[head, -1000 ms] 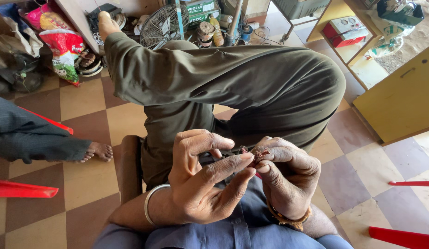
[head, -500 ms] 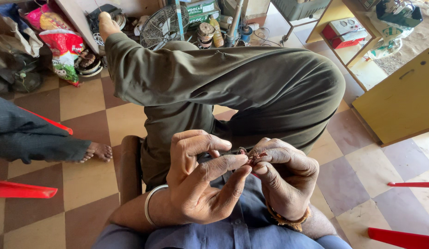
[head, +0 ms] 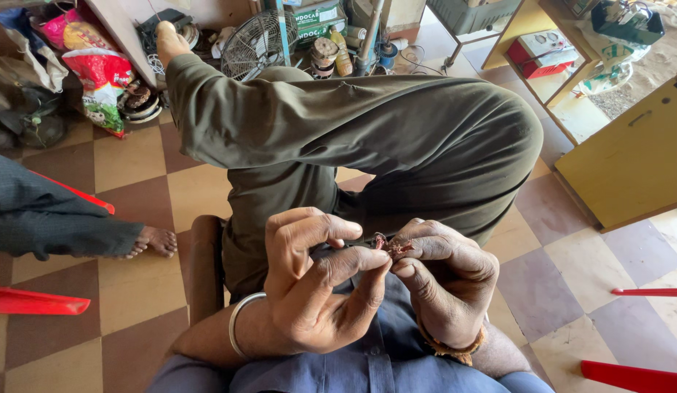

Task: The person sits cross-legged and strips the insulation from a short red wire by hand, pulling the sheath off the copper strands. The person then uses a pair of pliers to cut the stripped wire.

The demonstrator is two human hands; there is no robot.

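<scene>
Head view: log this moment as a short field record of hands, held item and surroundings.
left hand: pinching the small reddish-brown piece with fingertips
right hand: pinching the same piece from the other side
piece detail: too small to tell
wrists: metal bangle left, beaded band right
lap: olive trousers, leg crossed
nearby: table fan, another person's foot

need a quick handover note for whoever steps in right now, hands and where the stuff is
Left hand: raised over the lap, thumb and forefinger pinched on one side of a small reddish-brown bundle of thin strands; steel bangle on the wrist.
Right hand: fingertips pinching the other side of the same bundle, a beaded band at the wrist.
Where it is: the bundle sits between both hands, above the olive trouser leg crossed over the knee. What it is attached to is hidden by the fingers.
Done: both hands have a grip on it.
Left: cannot tell how far the work on the strands has got; they look frayed and loose.
</scene>
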